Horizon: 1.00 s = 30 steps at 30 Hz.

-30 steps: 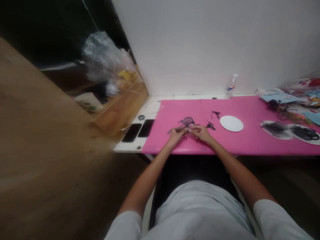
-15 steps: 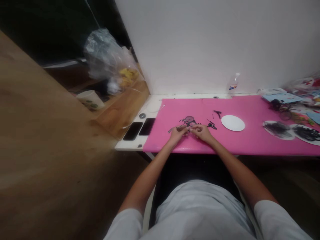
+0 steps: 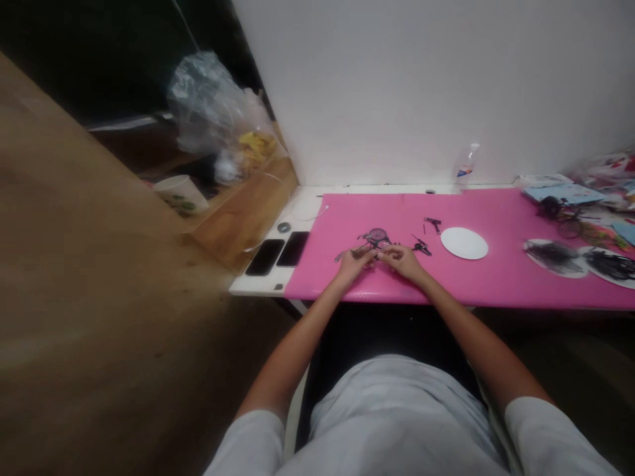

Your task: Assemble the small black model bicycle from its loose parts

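My left hand (image 3: 353, 266) and my right hand (image 3: 405, 262) meet over the pink mat (image 3: 387, 284) near its front edge, fingertips pinched close together. Small dark parts show between and beside the fingers, too small and blurred to name. Just beyond the fingertips lies a dark spoked wheel (image 3: 378, 235), like one from a model bicycle, with thin black pieces around it. To the right of my right hand are a cluster of thin black parts (image 3: 421, 247) and a black gun-shaped piece (image 3: 433, 224). A white plate (image 3: 464, 243) rests farther right.
Two phones (image 3: 265, 258) and a small round object (image 3: 284, 227) lie on the white tabletop at left. A clear bottle (image 3: 466, 163) stands by the wall. Plates of black parts (image 3: 555, 258) and a dark wiry object (image 3: 565, 218) occupy the right. A wooden edge (image 3: 248, 218) borders the left.
The view has shifted very slightly. Both hands stay in the same place with fingertips together, and the parts on the mat lie as before.
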Each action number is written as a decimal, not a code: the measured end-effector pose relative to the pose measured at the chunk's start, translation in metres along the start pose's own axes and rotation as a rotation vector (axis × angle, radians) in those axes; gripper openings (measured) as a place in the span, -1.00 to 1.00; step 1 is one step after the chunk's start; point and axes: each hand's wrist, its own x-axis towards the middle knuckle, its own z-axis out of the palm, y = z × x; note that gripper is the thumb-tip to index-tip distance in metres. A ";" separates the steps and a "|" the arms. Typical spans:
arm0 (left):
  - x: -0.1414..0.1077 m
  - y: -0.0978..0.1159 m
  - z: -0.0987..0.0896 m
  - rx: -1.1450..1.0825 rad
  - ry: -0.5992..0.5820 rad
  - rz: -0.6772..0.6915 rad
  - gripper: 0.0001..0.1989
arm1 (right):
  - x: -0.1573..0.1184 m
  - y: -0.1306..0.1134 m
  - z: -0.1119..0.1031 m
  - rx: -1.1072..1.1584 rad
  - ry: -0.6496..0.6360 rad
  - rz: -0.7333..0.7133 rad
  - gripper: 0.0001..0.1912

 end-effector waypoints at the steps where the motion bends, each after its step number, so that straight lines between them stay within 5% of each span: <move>1: 0.000 0.000 0.000 -0.001 -0.002 0.002 -0.52 | 0.000 0.001 0.000 0.000 0.001 -0.003 -0.55; 30: 0.004 -0.008 -0.003 0.019 0.021 0.024 -0.53 | -0.001 0.004 0.001 -0.056 0.055 0.025 -0.50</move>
